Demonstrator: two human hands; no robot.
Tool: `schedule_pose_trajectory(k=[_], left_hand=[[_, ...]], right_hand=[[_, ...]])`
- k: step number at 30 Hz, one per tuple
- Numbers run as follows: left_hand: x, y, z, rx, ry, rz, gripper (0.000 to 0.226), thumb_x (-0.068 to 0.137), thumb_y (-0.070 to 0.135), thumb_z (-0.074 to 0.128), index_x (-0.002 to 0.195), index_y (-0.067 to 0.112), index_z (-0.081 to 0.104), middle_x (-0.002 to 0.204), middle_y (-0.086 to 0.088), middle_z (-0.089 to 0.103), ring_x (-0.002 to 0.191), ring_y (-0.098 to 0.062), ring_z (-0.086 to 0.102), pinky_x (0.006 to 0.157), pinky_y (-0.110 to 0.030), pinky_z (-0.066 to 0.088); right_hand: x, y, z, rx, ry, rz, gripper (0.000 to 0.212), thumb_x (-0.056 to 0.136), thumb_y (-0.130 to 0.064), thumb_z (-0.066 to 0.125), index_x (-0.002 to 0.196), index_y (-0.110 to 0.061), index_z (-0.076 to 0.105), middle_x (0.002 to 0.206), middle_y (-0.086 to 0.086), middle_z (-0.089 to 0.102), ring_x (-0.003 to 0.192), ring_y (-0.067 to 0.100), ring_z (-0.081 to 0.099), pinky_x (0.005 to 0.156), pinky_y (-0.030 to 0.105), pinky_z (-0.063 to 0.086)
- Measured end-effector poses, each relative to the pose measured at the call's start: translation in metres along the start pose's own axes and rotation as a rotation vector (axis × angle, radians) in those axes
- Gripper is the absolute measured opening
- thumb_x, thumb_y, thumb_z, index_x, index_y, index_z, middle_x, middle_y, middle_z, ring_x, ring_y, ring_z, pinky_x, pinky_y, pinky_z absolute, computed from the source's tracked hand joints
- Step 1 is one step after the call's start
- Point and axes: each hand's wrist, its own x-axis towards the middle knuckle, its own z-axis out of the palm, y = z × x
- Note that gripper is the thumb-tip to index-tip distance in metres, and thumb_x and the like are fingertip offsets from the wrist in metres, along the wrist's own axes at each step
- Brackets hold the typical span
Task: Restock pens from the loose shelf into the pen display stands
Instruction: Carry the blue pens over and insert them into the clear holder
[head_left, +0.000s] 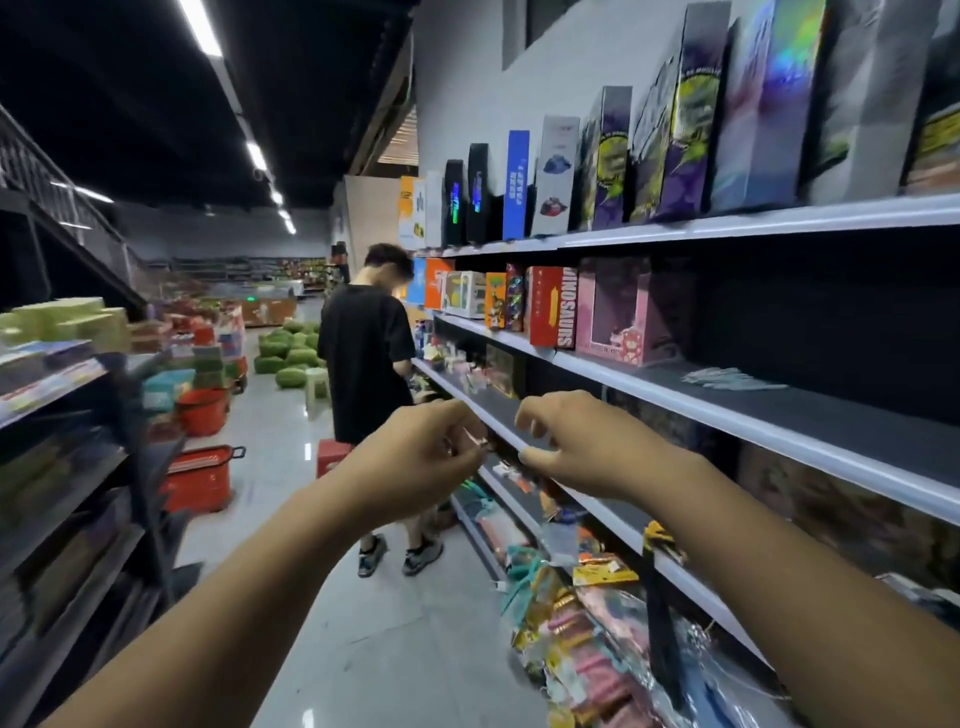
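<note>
L hand (421, 460) is up in front, thumb + forefinger pinching a small shiny bit (481, 442). It's too small and blurred to say if it's a pen. R hand (587, 441) is just beside it but not touching, fingers loosely bent w/ nothing seen in them. Its thumb tip is at the white front lip of a shelf (696, 584); can't tell if it touches.

The upper shelf (779, 441) juts out just right of the R hand. Its board is mostly bare up front, w/ a pink box (618, 322) + a red box (550, 306) on it farther along. Below the hands, loose packets (571, 608) crowd past the shelf edge into the aisle. They're blurred, so can't tell pens or stands among them.

Left of the hands the floor (291, 467) lies open. Ahead, a person in a black tee (363, 353) stands close against the same shelving, w/ a red stool (332, 457) by their legs. Red baskets (200, 478) sit at the foot of the left rack (62, 467), narrowing the aisle.
</note>
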Motion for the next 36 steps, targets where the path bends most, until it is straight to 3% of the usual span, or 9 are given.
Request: schedule_pose_trajectory(k=[3,7,13,16,20,25,30,36], left_hand=[[0.067,-0.042,0.027,-0.015,-0.031,0.069,0.014,0.096,0.033,0.066,0.108,0.028,0.065,0.089,0.014,0.064,0.078,-0.002,0.061,0.065,-0.023,0.050],[0.166,-0.090,0.065,-0.057,-0.099,0.180,0.018,0.095,0.033,0.066,0.112,0.026,0.064,0.096,0.014,0.066,0.085,-0.004,0.064,0.077,-0.035,0.057],[0.320,-0.115,0.129,-0.068,-0.179,0.369,0.017,0.093,0.032,0.065,0.109,0.026,0.065,0.100,0.012,0.066,0.089,-0.005,0.063,0.081,-0.034,0.055],[0.381,-0.110,0.168,-0.109,-0.248,0.458,0.015,0.091,0.032,0.062,0.106,0.029,0.065,0.099,0.010,0.066,0.091,-0.010,0.063,0.082,-0.040,0.056],[0.444,-0.096,0.222,-0.190,-0.330,0.544,0.024,0.082,0.045,0.055,0.101,0.034,0.064,0.096,0.014,0.065,0.087,-0.004,0.062,0.079,-0.039,0.056],[0.528,-0.075,0.296,-0.246,-0.378,0.626,0.015,0.095,0.036,0.061,0.109,0.033,0.062,0.100,0.016,0.065,0.080,-0.003,0.063,0.076,-0.037,0.056],[0.616,-0.046,0.360,-0.243,-0.384,0.698,0.006,0.091,0.034,0.062,0.096,0.034,0.059,0.097,0.015,0.065,0.083,-0.004,0.061,0.077,-0.037,0.055],[0.707,-0.018,0.425,-0.212,-0.397,0.654,0.019,0.093,0.029,0.066,0.109,0.018,0.065,0.102,0.006,0.068,0.068,0.001,0.054,0.067,-0.018,0.039]], right_hand=[[0.052,0.037,0.023,-0.033,-0.009,0.055,0.032,0.096,-0.043,0.059,0.124,-0.028,0.054,0.121,-0.002,0.058,0.102,0.022,0.060,0.086,0.046,0.055],[0.116,0.091,0.049,-0.080,0.015,0.160,0.031,0.096,-0.041,0.060,0.123,-0.027,0.055,0.116,-0.003,0.058,0.099,0.020,0.058,0.085,0.043,0.054],[0.193,0.187,0.068,-0.118,0.059,0.378,0.023,0.092,-0.041,0.060,0.111,-0.030,0.055,0.108,-0.005,0.058,0.101,0.021,0.059,0.082,0.042,0.053],[0.205,0.236,0.073,-0.102,0.085,0.511,0.027,0.092,-0.042,0.061,0.115,-0.029,0.057,0.113,-0.002,0.057,0.102,0.021,0.058,0.086,0.045,0.053],[0.206,0.304,0.082,-0.084,0.073,0.667,0.032,0.093,-0.041,0.061,0.122,-0.028,0.056,0.121,-0.002,0.056,0.106,0.019,0.057,0.091,0.044,0.052],[0.214,0.392,0.090,-0.108,0.091,0.789,0.037,0.095,-0.038,0.062,0.129,-0.026,0.056,0.131,-0.005,0.053,0.112,0.017,0.056,0.094,0.039,0.051],[0.229,0.481,0.091,-0.112,0.127,0.815,0.028,0.094,-0.033,0.064,0.119,-0.022,0.062,0.114,-0.005,0.058,0.094,0.013,0.056,0.083,0.032,0.050],[0.261,0.601,0.081,-0.099,0.094,0.860,0.016,0.092,-0.026,0.064,0.108,-0.025,0.065,0.101,-0.007,0.061,0.090,0.014,0.062,0.083,0.038,0.056]])
